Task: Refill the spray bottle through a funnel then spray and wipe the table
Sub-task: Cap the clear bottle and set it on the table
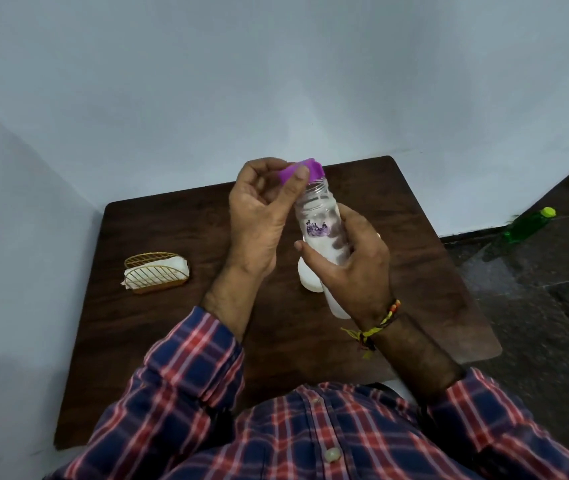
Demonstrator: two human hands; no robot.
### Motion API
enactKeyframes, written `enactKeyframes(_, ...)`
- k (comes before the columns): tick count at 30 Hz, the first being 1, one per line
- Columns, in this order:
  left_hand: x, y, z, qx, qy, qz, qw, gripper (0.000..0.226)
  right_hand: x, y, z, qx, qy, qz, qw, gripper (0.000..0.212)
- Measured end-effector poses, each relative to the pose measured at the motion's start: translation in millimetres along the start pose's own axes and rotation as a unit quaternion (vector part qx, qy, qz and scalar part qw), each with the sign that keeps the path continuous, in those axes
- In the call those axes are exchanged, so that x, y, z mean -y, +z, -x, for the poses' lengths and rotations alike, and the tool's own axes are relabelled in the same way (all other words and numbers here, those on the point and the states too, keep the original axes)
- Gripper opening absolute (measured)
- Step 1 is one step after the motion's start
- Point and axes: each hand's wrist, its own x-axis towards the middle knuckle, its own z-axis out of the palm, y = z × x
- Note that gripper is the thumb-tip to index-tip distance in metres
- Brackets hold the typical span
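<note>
Two hands meet above the dark wooden table (172,323): your right hand (352,268) wraps its fingers round a clear bottle (317,220), held tilted in the air, while your left hand (258,216) pinches the purple cap (302,171) between thumb and fingers just at the bottle's open neck. A white object (309,278) sits on the table beneath the bottle. A gold wire napkin holder (156,271) stands to the left. A green bottle (527,226) lies on the floor.

Soft, even, dim light; wide-angle bending and blur at edges.
</note>
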Motion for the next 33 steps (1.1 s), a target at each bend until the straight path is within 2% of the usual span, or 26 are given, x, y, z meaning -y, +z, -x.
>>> enactKeyframes(4, -8.8, -7.7, 6.4, -0.002, 0.004, 0.017, 1.000, 0.030, 11.9, 2.5, -1.5, 0.012, -0.020, 0.018, 1.000, 0.064)
enactKeyframes(10, -24.4, -21.4, 8.1, 0.014, 0.038, -0.072, 0.997, 0.035, 35.4, 9.9, -11.0, 0.039, -0.022, -0.009, 0.999, 0.063)
enactKeyframes(12, -31.5, -30.7, 3.3, 0.016, 0.048, -0.071, 0.996, 0.032, 45.3, 12.3, -13.7, 0.043, 0.007, -0.052, 0.998, 0.062)
enactKeyframes(15, -42.9, -52.1, -5.7, 0.063, 0.049, -0.075, 0.994, 0.031, 54.7, 16.3, -17.4, 0.088, 0.063, -0.138, 0.984, 0.058)
enactKeyframes(20, -47.1, -71.4, -7.7, 0.115, 0.043, -0.050, 0.991, 0.025, 59.6, 24.3, -16.2, 0.122, 0.046, -0.181, 0.975, 0.052)
enactKeyframes(24, -42.8, -69.4, 0.5, 0.059, 0.088, -0.076, 0.991, 0.031, 62.8, 30.7, -11.2, 0.125, 0.027, -0.167, 0.978, 0.053)
enactKeyframes(30, -29.7, -91.4, -1.3, 0.042, 0.051, -0.036, 0.997, 0.023, 61.7, 36.7, -7.1, 0.116, 0.037, -0.162, 0.979, 0.053)
enactKeyframes(33, -27.0, -88.8, -1.2, -0.015, 0.074, -0.048, 0.996, 0.023, 63.6, 40.2, -8.9, 0.116, 0.027, -0.164, 0.979, 0.054)
